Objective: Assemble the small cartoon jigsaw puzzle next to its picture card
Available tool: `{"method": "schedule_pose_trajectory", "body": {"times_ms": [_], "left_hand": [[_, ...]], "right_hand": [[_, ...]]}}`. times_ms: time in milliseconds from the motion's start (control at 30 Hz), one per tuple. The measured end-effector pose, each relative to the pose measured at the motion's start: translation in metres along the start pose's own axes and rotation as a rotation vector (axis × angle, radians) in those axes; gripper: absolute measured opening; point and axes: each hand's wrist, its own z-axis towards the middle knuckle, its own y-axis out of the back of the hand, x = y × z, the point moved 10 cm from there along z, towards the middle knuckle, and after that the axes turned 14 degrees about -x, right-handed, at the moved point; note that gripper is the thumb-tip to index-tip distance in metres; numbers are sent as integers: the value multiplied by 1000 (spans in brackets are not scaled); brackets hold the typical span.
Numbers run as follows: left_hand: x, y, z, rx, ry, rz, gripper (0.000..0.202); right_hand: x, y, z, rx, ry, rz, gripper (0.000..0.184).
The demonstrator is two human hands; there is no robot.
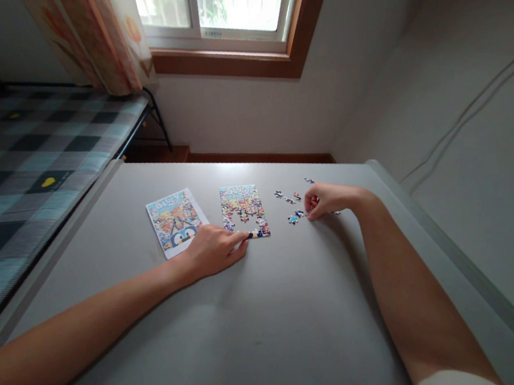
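Observation:
A small colourful jigsaw puzzle (241, 210), mostly assembled with a gap near its lower edge, lies on the grey table (265, 319). My left hand (215, 250) rests flat beside it, fingers stretched, fingertips touching the puzzle's bottom left corner. Left of the puzzle lies a picture card (176, 221) with a cartoon dog. To the right, several loose puzzle pieces (292, 200) are scattered. My right hand (325, 200) sits among them with fingers curled in a pinch on a loose piece that is mostly hidden.
A bed with a checked blue-grey cover (9, 163) stands along the table's left side. Behind the table are a wall, a wood-framed window (233, 24) and a patterned curtain (96, 36). The table's right edge (434, 225) runs close to my right arm.

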Motion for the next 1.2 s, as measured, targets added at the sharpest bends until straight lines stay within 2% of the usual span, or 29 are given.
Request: {"method": "schedule_pose_trajectory", "body": {"times_ms": [167,400,700,1200], "left_hand": [[-1,1,0,-7,-7,-5,25],[0,2,0,-3,-10,12,25],[1,1,0,5,-3,16,25],[-1,0,0,3,-9,14,25]], "right_hand": [[-4,-1,1,10,4,20,26],[-15,13,6,-91,53,80,36],[-11,-2,7,2,46,166,38],[-17,2,11,-58,22,65,34]]}}
